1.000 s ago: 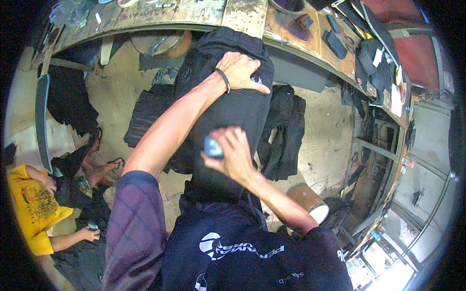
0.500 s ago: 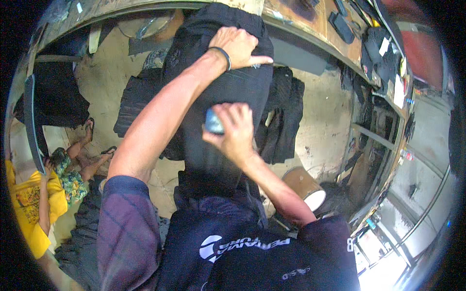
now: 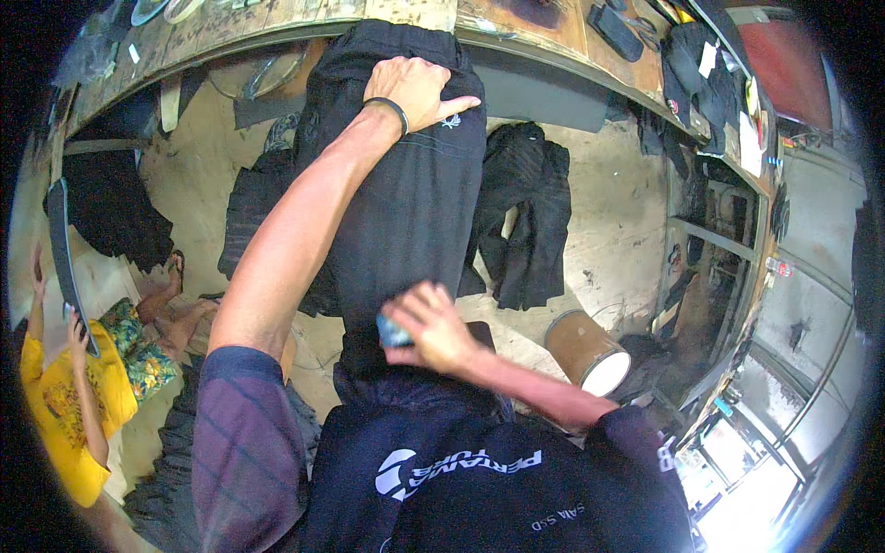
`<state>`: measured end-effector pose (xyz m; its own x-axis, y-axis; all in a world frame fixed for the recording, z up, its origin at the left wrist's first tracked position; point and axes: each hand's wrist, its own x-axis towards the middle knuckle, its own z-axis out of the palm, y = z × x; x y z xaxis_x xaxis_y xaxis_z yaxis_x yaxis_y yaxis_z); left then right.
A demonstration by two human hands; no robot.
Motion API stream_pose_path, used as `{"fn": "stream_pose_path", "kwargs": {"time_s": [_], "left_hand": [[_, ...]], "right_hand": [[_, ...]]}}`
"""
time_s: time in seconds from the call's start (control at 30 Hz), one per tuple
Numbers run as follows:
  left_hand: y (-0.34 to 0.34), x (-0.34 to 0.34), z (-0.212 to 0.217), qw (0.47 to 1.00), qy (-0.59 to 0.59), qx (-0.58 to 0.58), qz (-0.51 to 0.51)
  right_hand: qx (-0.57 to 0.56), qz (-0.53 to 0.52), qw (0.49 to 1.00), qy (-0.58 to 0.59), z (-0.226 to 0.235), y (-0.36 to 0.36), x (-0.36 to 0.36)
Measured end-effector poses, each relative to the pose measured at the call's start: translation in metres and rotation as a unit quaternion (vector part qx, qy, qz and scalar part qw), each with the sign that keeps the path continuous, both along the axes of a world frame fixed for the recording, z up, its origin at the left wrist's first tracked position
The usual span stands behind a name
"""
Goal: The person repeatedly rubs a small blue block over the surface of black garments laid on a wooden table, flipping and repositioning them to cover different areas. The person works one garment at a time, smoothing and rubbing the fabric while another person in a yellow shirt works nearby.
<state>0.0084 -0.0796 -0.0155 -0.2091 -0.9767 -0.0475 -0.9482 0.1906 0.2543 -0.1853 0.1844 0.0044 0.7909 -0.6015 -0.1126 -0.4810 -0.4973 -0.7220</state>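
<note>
A pair of black trousers (image 3: pixel 406 198) stretches from the far table edge down toward my body, its gathered elastic waistband at the far end. My left hand (image 3: pixel 413 92) presses on the cloth just below the waistband, fingers curled into it and thumb stuck out to the right, beside a small white embroidered mark. Closer to me, my right hand (image 3: pixel 429 327) is closed around a light-blue rounded object (image 3: pixel 393 330), held against the lower part of the trousers. The hand is smeared by motion, and the fingers cover much of the object, so its kind does not show.
More black garments (image 3: pixel 530 217) lie below on both sides. A brown drum (image 3: pixel 585 350) with a white end stands at the right. Along the far side runs a wooden table (image 3: pixel 230 20), with a dark brush-like block (image 3: pixel 615 32) on it. Someone in a yellow shirt (image 3: pixel 78 396) sits at the left.
My right hand has slid toward me along the trousers with the blue object. The left hand stays below the waistband. The whole view has shifted slightly, and the seated person's arms have moved.
</note>
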Motion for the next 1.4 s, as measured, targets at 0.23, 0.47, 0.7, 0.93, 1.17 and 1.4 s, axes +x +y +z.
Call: {"fn": "stream_pose_path", "kwargs": {"time_s": [0.23, 0.47, 0.7, 0.93, 1.17, 1.4], "left_hand": [[-0.008, -0.007, 0.004, 1.0, -0.027, 0.008, 0.003], [-0.027, -0.035, -0.007, 0.996, 0.028, -0.051, -0.067], [-0.031, -0.036, 0.0, 0.991, 0.047, -0.019, -0.12], [-0.044, -0.038, -0.013, 0.992, 0.06, -0.014, -0.106], [0.115, -0.017, 0.046, 0.986, 0.156, -0.052, 0.034], [0.091, 0.006, -0.022, 0.988, 0.043, -0.14, 0.044]], "right_hand": [[-0.059, -0.083, 0.995, -0.004, 0.005, 0.026, 0.006], [-0.14, -0.194, 0.971, 0.028, 0.004, -0.004, 0.041], [-0.114, -0.133, 0.984, -0.037, 0.004, -0.01, 0.057], [0.039, -0.131, 0.987, -0.082, 0.007, 0.038, 0.036], [-0.259, -0.418, 0.871, -0.008, -0.018, -0.006, -0.005], [-0.372, -0.38, 0.843, -0.081, -0.048, -0.15, 0.017]]}}
